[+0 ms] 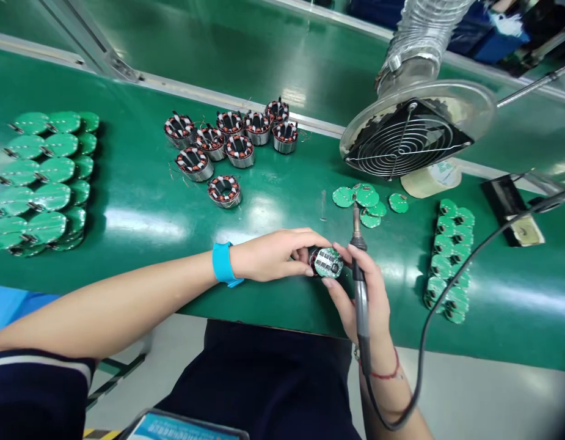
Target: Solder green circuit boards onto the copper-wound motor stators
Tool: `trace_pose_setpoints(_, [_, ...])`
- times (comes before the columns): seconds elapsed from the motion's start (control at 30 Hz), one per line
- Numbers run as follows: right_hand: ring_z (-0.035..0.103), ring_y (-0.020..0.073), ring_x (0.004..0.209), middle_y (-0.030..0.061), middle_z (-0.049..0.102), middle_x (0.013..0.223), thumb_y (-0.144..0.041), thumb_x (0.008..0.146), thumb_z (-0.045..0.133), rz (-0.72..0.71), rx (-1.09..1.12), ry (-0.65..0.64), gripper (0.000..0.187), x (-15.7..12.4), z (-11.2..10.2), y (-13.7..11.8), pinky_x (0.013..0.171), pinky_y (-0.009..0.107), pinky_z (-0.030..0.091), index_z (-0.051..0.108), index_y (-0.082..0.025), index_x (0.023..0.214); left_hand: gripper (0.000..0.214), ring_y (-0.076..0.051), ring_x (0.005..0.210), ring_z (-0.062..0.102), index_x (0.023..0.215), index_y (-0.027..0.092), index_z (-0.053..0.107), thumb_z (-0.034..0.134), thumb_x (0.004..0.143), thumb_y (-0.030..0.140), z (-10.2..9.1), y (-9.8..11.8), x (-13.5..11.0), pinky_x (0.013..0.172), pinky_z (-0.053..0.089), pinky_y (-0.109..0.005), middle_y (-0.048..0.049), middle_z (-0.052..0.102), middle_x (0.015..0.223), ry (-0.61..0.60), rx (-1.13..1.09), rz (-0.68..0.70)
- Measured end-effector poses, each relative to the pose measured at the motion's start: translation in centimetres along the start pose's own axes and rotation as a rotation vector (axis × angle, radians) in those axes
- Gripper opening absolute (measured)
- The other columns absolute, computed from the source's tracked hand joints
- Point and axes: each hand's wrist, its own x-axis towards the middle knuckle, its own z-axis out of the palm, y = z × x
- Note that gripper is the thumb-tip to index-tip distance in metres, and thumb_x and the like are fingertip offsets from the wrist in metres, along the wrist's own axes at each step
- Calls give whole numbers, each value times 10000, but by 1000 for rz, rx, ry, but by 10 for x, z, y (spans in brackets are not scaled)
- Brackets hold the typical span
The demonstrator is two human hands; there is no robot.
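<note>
My left hand [277,253], with a blue band at the wrist, is closed around a dark stator [312,255], mostly hidden by the fingers. On the stator's right-hand face sits a round green circuit board [328,263] with several black chips. My right hand [376,299] holds a soldering iron [361,302] against its fingers, the tip pointing away from me. The thumb and fingertips of that same hand also touch the board's right edge. Just beyond the iron's tip lie several small round green boards [366,195].
Several copper-wound stators [225,190] stand at the back middle. Stacked larger green boards [46,226] are at the left, smaller ones [442,245] at the right. A fume extractor [404,143] overhangs the back. The iron's cable [422,366] loops by my right forearm toward a black holder [506,198].
</note>
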Motion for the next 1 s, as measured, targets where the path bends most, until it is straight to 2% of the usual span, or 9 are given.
trace_pose_setpoints(0.2, [752,246,1284,73,750,1422,-240,1005,722,-37,18,5,562,1,2,0,1088,435,648,542,-337,1528,353,-173,858,649,1329,212,629,675,979,197,14,-2,0,847,564,-325,-65,674,1150,64,177,60])
trace_pose_setpoints(0.4, [762,275,1264,111,744,1426,-194,1017,671,-106,-63,24,491,1,7,-6,1038,442,675,567,-281,1490,319,-245,1113,678,1324,209,591,600,1005,189,21,6,-5,983,573,-373,-89,681,1185,116,226,28])
trace_pose_setpoints(0.47, [773,284,1242,115,750,1410,-195,1021,654,-118,-70,36,471,2,9,-7,1006,444,686,574,-272,1479,381,-267,1155,683,1352,200,568,663,985,240,23,6,-4,1000,583,-397,-116,673,1256,94,248,1])
trace_pose_setpoints(0.6, [797,278,1168,112,781,1341,-275,1030,661,-143,-107,-7,462,4,1,-3,965,428,691,575,-261,1483,697,-350,1292,651,1520,177,465,784,928,359,28,8,4,1098,553,-500,-189,645,1413,42,417,3])
trace_pose_setpoints(0.67, [792,282,1172,114,782,1336,-315,1030,661,-167,-150,-13,447,10,-11,4,994,444,676,592,-254,1468,636,-339,1261,671,1518,179,489,742,956,335,24,13,7,1085,556,-481,-170,689,1350,51,479,-19])
trace_pose_setpoints(0.73, [789,283,1164,114,789,1313,-336,1038,639,-159,-214,28,397,22,-28,15,994,450,664,628,-247,1425,545,-314,1196,695,1451,182,556,726,955,331,8,24,10,1037,571,-434,-141,716,1291,117,502,-55])
trace_pose_setpoints(0.83, [784,283,1110,126,800,1232,-375,1048,596,-71,-320,160,351,52,-56,40,963,455,647,677,-222,1354,438,-288,1131,691,1324,169,629,704,946,377,-42,47,23,1028,557,-418,-113,720,1252,345,564,-94])
trace_pose_setpoints(0.93, [767,318,1069,153,797,1161,-468,1020,579,-1,-364,279,457,86,-77,70,969,512,614,679,-183,1363,427,-290,1141,677,1260,140,648,713,925,396,-105,62,58,1071,522,-423,-102,723,1242,591,697,-161])
trace_pose_setpoints(1.0, [776,289,853,116,806,966,-524,1018,567,150,-292,237,511,100,-82,87,821,460,627,667,-179,1382,441,-292,1185,669,1301,118,641,714,932,348,-142,62,92,1086,507,-396,-121,725,1287,717,780,-287])
